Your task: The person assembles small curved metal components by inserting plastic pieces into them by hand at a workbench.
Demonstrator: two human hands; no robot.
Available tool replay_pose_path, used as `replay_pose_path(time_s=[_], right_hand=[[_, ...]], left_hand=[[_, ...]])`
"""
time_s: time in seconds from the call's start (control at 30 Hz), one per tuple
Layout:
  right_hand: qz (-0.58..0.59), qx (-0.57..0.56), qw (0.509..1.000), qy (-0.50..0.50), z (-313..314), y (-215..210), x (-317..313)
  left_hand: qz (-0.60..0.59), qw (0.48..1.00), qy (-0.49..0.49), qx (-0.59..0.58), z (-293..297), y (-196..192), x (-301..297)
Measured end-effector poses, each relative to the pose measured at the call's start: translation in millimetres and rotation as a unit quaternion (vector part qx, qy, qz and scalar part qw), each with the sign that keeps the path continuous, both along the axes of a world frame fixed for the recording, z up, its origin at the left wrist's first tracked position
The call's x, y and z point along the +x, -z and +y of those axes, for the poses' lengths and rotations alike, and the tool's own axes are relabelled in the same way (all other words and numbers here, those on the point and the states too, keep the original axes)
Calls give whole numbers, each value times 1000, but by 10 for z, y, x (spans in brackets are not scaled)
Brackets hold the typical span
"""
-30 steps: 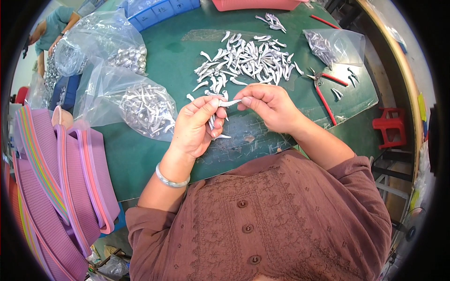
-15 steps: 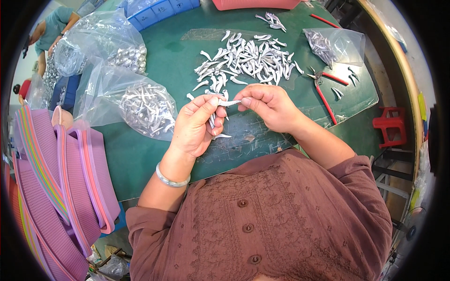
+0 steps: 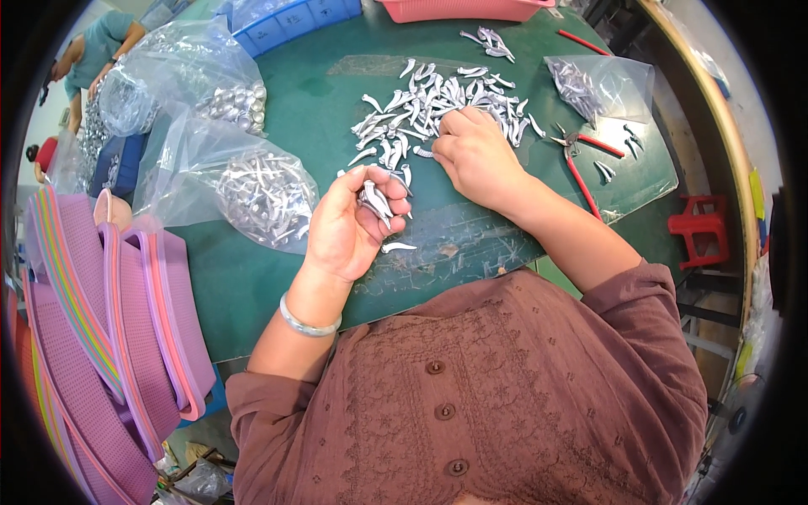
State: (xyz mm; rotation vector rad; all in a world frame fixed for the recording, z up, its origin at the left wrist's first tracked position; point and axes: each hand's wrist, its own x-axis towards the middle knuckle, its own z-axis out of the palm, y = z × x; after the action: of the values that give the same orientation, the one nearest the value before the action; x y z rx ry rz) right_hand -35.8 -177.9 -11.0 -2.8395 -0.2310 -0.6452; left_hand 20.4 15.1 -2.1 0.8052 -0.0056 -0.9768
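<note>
Several small silvery curved pieces [image 3: 375,202], shaped like little horns, lie in the cupped palm of my left hand [image 3: 343,225], its fingers curled around them. My right hand [image 3: 478,156] is at the near edge of a loose pile of the same curved pieces [image 3: 396,118] on the green table. Its fingers are bent downward and pressed together; their tips and anything between them are hidden. A single curved piece [image 3: 399,247] lies on the table just beside my left hand.
Red-handled pliers [image 3: 576,160] lie open at the right, near a clear bag of grey pieces [image 3: 581,88]. Clear bags of metal parts [image 3: 265,198] stand at the left. Purple baskets [image 3: 172,311] are stacked at the near left; blue [image 3: 295,23] and pink [image 3: 467,10] bins line the far edge. Another person [image 3: 97,55] works at far left.
My right hand has moved away from my left hand, forward to the pile. The piece pinched between both hands is no longer held up; my left hand has turned its palm up and loosened.
</note>
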Motion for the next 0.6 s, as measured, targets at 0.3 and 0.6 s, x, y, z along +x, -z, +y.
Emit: replay_pose_path(time_s=[0.3,0.6], right_hand=[[-38,163,982,-84,137,-87,-92],[-134,184,959,-171,230,-149,-156]], left_hand=[[-68,996,27,46,6,-2,-42],[-75,996,19,44,6,-18,-83]])
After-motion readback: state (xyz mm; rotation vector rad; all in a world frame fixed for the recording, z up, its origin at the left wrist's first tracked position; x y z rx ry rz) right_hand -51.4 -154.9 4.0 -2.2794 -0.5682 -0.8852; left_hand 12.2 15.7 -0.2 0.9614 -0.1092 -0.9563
